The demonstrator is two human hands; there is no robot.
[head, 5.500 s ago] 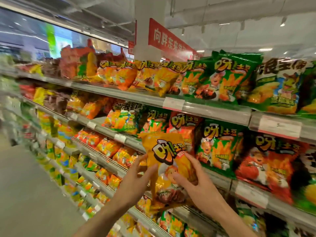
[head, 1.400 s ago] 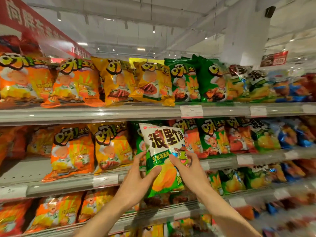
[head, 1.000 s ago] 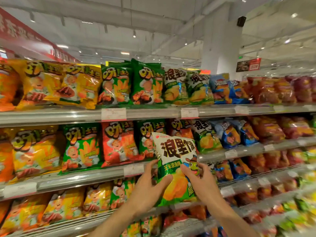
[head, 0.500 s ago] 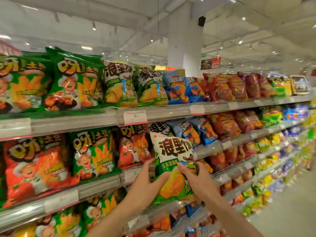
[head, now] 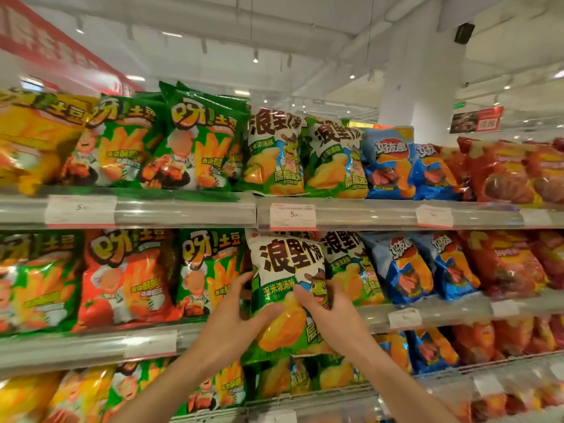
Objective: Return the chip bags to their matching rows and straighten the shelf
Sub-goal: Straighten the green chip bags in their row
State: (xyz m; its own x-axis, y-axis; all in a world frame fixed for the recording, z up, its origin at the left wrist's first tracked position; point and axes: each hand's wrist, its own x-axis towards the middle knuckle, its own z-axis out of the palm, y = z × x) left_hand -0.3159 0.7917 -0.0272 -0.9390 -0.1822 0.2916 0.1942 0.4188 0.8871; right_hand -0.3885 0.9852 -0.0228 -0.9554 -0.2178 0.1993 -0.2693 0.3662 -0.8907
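Before the middle shelf [head: 189, 340], both hands [head: 232, 319] [head: 332, 312] grip a white-and-green chip bag [head: 283, 264].

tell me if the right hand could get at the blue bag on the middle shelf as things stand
Probably not yet: the right hand grips the white-green bag. The blue bag itself stands uncovered.

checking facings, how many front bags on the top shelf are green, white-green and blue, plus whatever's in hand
green bags: 2
white-green bags: 2
blue bags: 2
held bag, white-green: 1
total: 7
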